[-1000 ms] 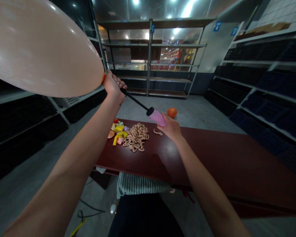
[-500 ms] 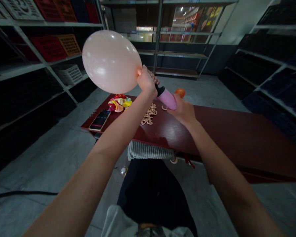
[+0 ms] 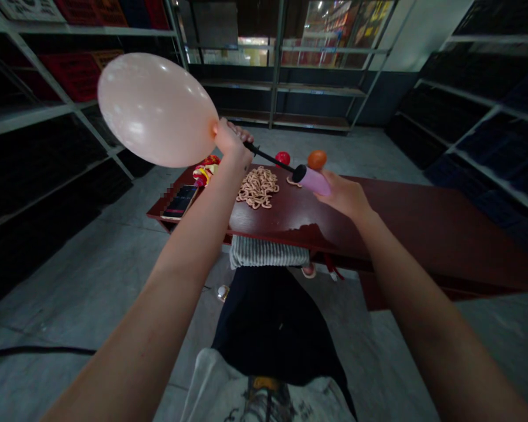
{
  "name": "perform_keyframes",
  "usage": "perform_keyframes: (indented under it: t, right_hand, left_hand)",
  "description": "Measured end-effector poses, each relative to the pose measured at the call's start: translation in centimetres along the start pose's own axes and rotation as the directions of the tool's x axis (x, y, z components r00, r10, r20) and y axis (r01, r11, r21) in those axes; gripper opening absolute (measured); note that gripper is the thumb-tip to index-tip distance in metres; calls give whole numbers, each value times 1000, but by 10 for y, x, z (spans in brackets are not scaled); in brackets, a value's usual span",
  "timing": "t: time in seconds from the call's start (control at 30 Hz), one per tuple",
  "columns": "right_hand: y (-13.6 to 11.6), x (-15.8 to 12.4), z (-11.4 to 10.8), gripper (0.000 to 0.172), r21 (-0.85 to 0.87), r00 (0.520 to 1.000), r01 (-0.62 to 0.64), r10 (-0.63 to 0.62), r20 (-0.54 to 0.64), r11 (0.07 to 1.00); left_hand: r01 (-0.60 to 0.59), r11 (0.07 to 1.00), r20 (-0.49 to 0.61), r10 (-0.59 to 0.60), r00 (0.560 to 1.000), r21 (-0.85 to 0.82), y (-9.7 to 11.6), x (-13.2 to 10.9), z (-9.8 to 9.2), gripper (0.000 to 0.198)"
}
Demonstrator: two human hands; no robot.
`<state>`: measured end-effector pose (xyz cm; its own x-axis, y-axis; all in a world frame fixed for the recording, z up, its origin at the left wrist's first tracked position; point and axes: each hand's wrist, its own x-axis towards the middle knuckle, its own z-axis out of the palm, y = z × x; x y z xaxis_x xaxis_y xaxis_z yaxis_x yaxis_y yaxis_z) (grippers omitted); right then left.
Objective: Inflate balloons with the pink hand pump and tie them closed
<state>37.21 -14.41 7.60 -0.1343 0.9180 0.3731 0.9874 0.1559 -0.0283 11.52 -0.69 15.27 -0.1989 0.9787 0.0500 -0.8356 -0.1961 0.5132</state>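
A large pale pink balloon [image 3: 156, 111], blown up, stretches off to the left from my left hand [image 3: 233, 140]. That hand is closed around the balloon's neck and the black nozzle end of a balloon pump [image 3: 314, 179]. My right hand [image 3: 345, 193] grips the pump's pink barrel, over the table. Between the two hands the thin black rod is drawn well out. Below them, a heap of beige long balloons or rings [image 3: 259, 187] lies on the dark red table [image 3: 281, 225]; which they are I cannot tell.
A phone [image 3: 179, 202] and a pile of colourful uninflated balloons [image 3: 206, 170] lie at the table's left. An orange balloon [image 3: 317, 159] and a red balloon [image 3: 283, 157] show at its far edge. Metal shelves [image 3: 317, 89] stand behind, with crates [image 3: 68, 75] at left.
My hands have moved apart, drawing the pump's rod out of the barrel. The balloon and left hand have shifted left, and the balloon looks slightly larger. The red balloon has come into sight.
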Motion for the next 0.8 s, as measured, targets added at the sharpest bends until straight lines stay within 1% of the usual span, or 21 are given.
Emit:
perform_keyframes:
  t: [0.1, 0.17, 0.27, 0.33, 0.4, 0.47, 0.57, 0.67, 0.8]
  right_hand:
    - [9, -5, -2, 58, 40, 1000, 22, -22, 12, 999]
    - [10, -6, -2, 59, 73, 999, 35, -36, 18, 997]
    - [3, -7, 0, 62, 111, 999, 17, -20, 27, 994]
    - [-5, -6, 1, 57, 120, 999, 3, -8, 35, 993]
    - [-15, -5, 1, 53, 138, 999, 5, -10, 35, 990]
    - [-25, -2, 1, 54, 152, 999, -6, 1, 32, 988]
    - [-39, 8, -1, 56, 163, 1000, -11, 8, 22, 987]
    - [-47, 17, -5, 57, 165, 1000, -11, 10, 6, 986]
    - [-47, 21, -5, 55, 117, 1000, -15, 14, 10, 993]
  left_hand:
    - [-4, 1000, -19, 4, 1000, -11, 15, -16, 4, 52]
    - [-18, 1000, -7, 18, 1000, -8, 22, -25, 7, 51]
    - [-62, 998, 5, 62, 998, -1, 27, -33, 14, 49]
    - [-85, 996, 29, 85, 996, 6, 26, -37, 19, 49]
    - [-91, 996, 63, 90, 994, 11, 19, -42, 25, 50]
    - [-76, 997, 77, 75, 994, 13, 7, -48, 30, 51]
    - [-34, 999, 53, 34, 998, 8, -15, -60, 33, 50]
    - [-1, 1000, 30, 1, 1000, -4, -33, -65, 32, 51]
    - [35, 999, -7, -35, 999, -12, -42, -58, 24, 50]
